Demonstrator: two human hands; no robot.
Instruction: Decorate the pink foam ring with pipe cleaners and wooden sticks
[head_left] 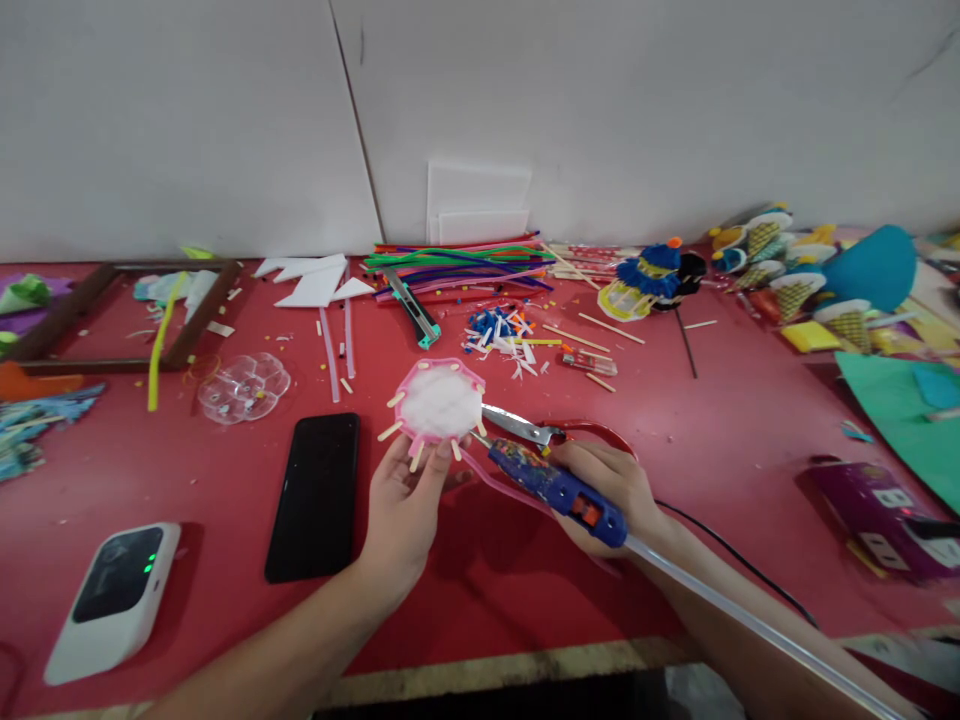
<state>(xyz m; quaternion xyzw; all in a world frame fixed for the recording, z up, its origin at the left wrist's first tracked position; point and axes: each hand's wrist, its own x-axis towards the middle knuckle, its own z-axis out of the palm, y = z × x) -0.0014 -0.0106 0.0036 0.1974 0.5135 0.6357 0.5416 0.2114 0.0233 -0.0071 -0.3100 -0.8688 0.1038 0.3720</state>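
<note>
My left hand (412, 495) pinches the lower edge of a round craft piece (441, 400), which has a fluffy white centre, a pink rim and several short wooden sticks pointing outward. From its rim a pink strip (502, 485) trails down to the right. Wrapped in my right hand (611, 490) is a blue hot glue gun (555, 485), its nozzle at the lower right of the rim; I cannot tell if they touch. A long clear glue stick (750, 620) runs out of its back. Scissors (525, 425) with red handles lie just behind the gun, partly hidden.
On the red table (712, 430) lie a black phone (313, 498), a white device (112, 600), a clear flower-shaped palette (244, 388) and a box cutter (412, 308). Colourful pipe cleaners (457, 268) line the wall. A purple box (877, 515) stands right; a black cord (739, 560) crosses nearby.
</note>
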